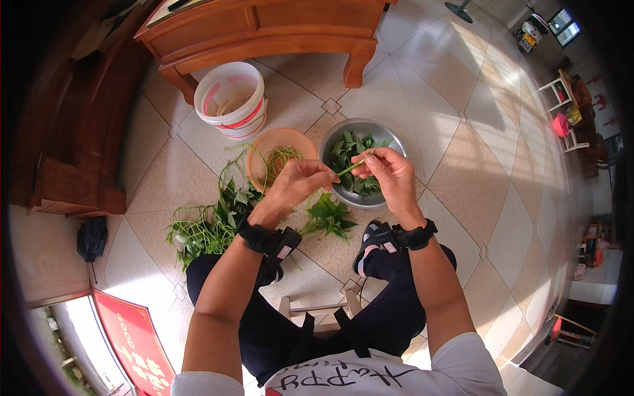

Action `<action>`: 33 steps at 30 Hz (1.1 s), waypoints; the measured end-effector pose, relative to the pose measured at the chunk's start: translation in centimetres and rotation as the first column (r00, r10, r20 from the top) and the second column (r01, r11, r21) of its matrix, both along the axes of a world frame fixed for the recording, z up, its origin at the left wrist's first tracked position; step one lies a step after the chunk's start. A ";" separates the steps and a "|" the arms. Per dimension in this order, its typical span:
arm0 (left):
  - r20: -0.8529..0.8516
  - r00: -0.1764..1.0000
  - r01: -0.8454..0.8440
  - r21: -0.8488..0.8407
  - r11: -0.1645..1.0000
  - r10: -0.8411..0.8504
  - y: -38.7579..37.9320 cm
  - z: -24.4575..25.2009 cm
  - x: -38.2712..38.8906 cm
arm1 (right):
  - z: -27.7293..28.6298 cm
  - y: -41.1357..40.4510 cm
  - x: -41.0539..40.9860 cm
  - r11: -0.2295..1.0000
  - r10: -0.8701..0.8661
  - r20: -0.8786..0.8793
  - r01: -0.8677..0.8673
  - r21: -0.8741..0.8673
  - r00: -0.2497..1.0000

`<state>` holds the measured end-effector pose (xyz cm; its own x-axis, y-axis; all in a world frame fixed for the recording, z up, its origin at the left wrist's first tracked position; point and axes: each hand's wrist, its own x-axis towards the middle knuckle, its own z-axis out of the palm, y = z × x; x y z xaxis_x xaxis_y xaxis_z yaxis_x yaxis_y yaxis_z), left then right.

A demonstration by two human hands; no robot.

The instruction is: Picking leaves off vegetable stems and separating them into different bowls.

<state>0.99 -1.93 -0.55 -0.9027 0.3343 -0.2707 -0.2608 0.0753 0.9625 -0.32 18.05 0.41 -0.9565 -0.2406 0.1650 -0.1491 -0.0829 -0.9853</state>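
Note:
A thin green stem (350,169) is stretched between my two hands, above the near-left rim of a metal bowl (369,204). My left hand (303,179) pinches its lower end, while my right hand (391,173) pinches the upper end over the bowl. Green leaves (352,148) lie inside that bowl, partly covered by my right hand. Left of it, an orange plastic basket (260,143) holds several stripped stems (283,159). A leafy sprig (329,216) rests on the tiles below my hands. A larger heap of leafy vines (213,227) lies by my left knee.
A white plastic bucket (230,91) stands behind the basket, near the leg of a wooden table (277,29). A wooden cabinet (81,183) is at the left, with a folded dark umbrella (92,239) beside it. A red doormat (131,341) lies at the lower left.

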 end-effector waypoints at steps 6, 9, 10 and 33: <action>0.002 0.999 -0.039 0.000 0.999 0.039 -0.2 0.0 -0.1 | -0.5 0.8 -0.5 0.985 -0.071 0.065 0.080 -0.150 0.995; -0.018 0.999 -0.047 0.035 0.998 0.048 -0.2 0.4 0.0 | -0.2 1.1 -0.7 0.974 -0.105 0.082 0.119 -0.194 0.991; -0.018 0.999 -0.047 0.035 0.998 0.047 -0.2 0.5 0.1 | -0.2 1.2 -0.8 0.966 -0.114 0.110 0.136 -0.218 0.987; -0.329 0.944 0.211 0.544 0.812 -0.025 -0.1 1.5 0.3 | -0.6 1.8 -0.9 0.903 0.078 0.422 0.115 -0.413 0.903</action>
<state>1.26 -2.07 0.97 -0.8502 0.4523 0.2696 0.0136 -0.4929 0.8700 -1.27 19.89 -0.17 -0.9598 -0.2221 -0.1715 0.2633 -0.5020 -0.8238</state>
